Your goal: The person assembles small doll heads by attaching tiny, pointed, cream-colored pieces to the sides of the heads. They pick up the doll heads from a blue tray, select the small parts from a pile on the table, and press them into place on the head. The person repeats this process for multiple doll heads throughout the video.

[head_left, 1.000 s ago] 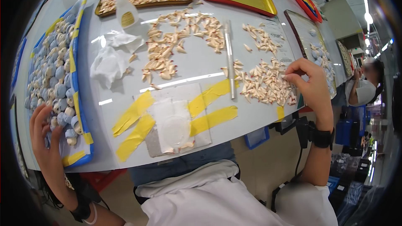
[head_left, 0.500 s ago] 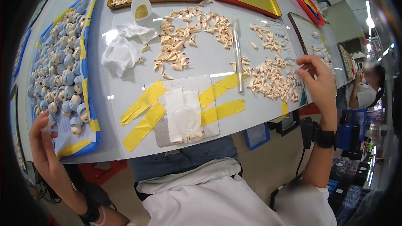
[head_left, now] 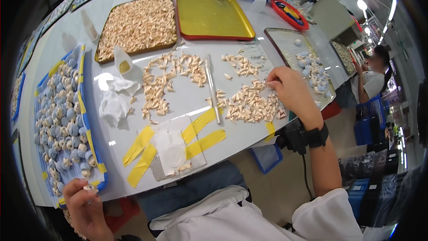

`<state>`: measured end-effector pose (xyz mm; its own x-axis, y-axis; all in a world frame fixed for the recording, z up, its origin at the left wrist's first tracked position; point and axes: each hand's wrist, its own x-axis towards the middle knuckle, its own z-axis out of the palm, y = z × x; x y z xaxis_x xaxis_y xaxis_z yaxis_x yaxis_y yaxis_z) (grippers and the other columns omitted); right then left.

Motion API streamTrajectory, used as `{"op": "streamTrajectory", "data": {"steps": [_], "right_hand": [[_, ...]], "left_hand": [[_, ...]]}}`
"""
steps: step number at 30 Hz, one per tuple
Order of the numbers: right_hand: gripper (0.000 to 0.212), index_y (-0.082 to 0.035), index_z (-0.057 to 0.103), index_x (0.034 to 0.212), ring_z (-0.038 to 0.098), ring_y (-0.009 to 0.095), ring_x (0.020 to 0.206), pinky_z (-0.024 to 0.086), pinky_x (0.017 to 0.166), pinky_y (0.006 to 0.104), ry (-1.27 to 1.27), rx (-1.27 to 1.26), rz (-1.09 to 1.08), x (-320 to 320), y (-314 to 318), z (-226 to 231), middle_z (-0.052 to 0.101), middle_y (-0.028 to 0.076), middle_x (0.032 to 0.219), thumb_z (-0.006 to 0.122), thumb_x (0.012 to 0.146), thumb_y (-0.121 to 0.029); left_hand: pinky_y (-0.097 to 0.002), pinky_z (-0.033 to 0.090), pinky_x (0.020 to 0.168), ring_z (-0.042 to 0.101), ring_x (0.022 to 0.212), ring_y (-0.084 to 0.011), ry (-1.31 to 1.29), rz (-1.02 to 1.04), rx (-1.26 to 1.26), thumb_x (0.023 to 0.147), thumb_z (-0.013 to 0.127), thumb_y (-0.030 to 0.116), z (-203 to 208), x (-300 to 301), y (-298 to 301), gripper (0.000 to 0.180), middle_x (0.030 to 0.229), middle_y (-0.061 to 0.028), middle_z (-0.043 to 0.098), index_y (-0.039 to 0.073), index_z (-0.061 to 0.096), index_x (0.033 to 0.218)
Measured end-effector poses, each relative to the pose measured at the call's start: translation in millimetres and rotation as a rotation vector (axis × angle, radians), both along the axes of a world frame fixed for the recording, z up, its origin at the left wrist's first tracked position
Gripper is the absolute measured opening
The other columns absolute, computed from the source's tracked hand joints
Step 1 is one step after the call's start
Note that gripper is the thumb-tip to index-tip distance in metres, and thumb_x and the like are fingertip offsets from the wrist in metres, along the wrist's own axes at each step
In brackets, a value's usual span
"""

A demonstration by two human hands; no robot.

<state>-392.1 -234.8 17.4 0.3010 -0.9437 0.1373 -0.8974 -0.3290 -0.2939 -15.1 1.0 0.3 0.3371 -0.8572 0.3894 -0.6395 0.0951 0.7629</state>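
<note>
- Since the earlier frame the view has swung so the table sits more squarely ahead; the right hand [head_left: 292,91] has kept to the same heap of small pale pieces [head_left: 252,105], and the left hand [head_left: 84,203] has kept to the near corner of the blue tray [head_left: 91,145].
- Nearest, the left hand is curled at that near-left tray corner; its fingers seem to pinch one small blue-and-cream piece [head_left: 89,188], though I cannot tell for sure.
- Just beyond, a clear dish [head_left: 174,154] sits taped down with yellow tape [head_left: 203,135].
- At mid-table right, the right hand's fingertips close in a pinch over the heap; whether a piece is caught, I cannot tell.
- These pieces look light, stiff and brittle: best taken singly by the edges, between fingertip and thumb, gently.
- Farther off lie a crumpled white cloth [head_left: 113,100], a full tray of pale pieces [head_left: 136,27] and an empty gold tray [head_left: 211,15].
</note>
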Motion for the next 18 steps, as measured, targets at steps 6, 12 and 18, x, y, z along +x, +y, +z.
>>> {"op": "streamTrajectory", "data": {"steps": [6, 12, 18], "right_hand": [[0.006, -0.002, 0.051, 0.081, 0.051, 0.035, 0.080, 0.041, 0.069, 0.0406, 0.060, -0.035, 0.097, -7, -1, -6, 0.052, 0.016, 0.081, 0.054, 0.079, -0.008], [0.008, 0.001, 0.047, 0.080, 0.051, 0.036, 0.079, 0.042, 0.069, 0.0414, 0.223, -0.086, 0.146, -6, -1, -13, 0.051, 0.018, 0.080, 0.050, 0.073, -0.001], [0.008, 0.002, 0.047, 0.080, 0.054, 0.035, 0.075, 0.043, 0.067, 0.0419, 0.137, -0.190, 0.157, -7, -2, 2, 0.054, 0.018, 0.078, 0.050, 0.073, 0.000]], "left_hand": [[-0.0299, 0.036, 0.084, 0.046, 0.097, -0.0215, 0.026, -0.057, 0.003, 0.082, 0.055, 0.008, 14, -22, -5, 0.007, 0.102, -0.0134, 0.047, 0.002, 0.052, 0.084], [-0.0237, 0.040, 0.062, 0.053, 0.077, -0.0169, -0.084, -0.092, -0.017, 0.083, 0.059, 0.006, 29, -30, 0, 0.007, 0.096, -0.0103, 0.057, 0.001, 0.059, 0.087], [-0.0257, 0.042, 0.065, 0.053, 0.078, -0.0198, -0.128, -0.105, -0.073, 0.082, 0.060, 0.005, 43, -35, 12, 0.006, 0.094, -0.0122, 0.057, 0.001, 0.058, 0.086]]}}
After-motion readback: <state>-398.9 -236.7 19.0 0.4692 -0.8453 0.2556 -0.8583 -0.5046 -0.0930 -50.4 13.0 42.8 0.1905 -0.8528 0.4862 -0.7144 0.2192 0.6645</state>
